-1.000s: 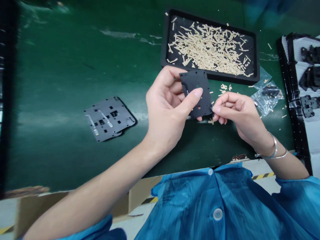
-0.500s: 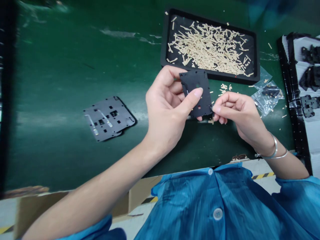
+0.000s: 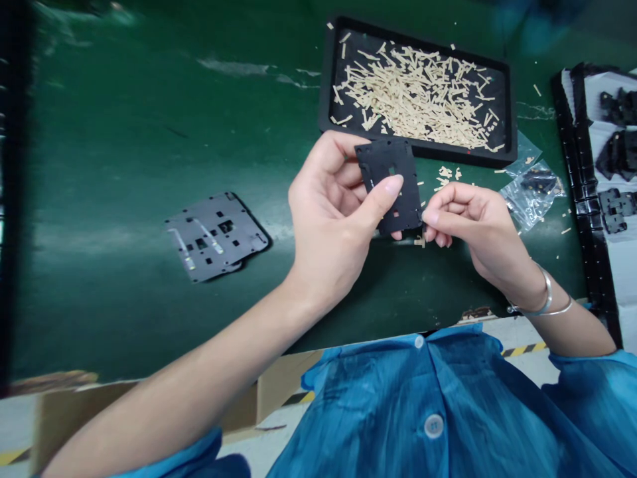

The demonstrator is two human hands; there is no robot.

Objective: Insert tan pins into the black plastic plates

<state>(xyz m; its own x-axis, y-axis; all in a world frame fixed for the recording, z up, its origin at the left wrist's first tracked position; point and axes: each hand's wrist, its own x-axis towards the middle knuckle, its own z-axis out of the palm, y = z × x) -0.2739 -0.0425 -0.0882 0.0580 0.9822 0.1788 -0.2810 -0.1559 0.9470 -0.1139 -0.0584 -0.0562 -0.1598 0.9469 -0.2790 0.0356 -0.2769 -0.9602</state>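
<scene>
My left hand (image 3: 333, 212) grips a thin black plastic plate (image 3: 403, 166), its thumb across the face and its fingers behind. Small holes run through the plate. At the plate's lower right corner is my right hand (image 3: 462, 216), thumb and forefinger pinched together. Whatever sits between those fingertips is too small to make out. Off to the left, a few grey-black plates (image 3: 233, 226) lie overlapped on the green table, with pale strips on the top ones.
A black tray (image 3: 326, 99) heaped with short cream strips (image 3: 413, 93) stands at the back. Loose strips lie before it, beside a clear plastic bag (image 3: 530, 199) of dark parts. Along the right edge, a black-rimmed box (image 3: 580, 199) holds black moulded parts (image 3: 617, 156).
Almost nothing differs. The left hand and its plate have shifted very slightly left; the right hand stays at the plate's corner.
</scene>
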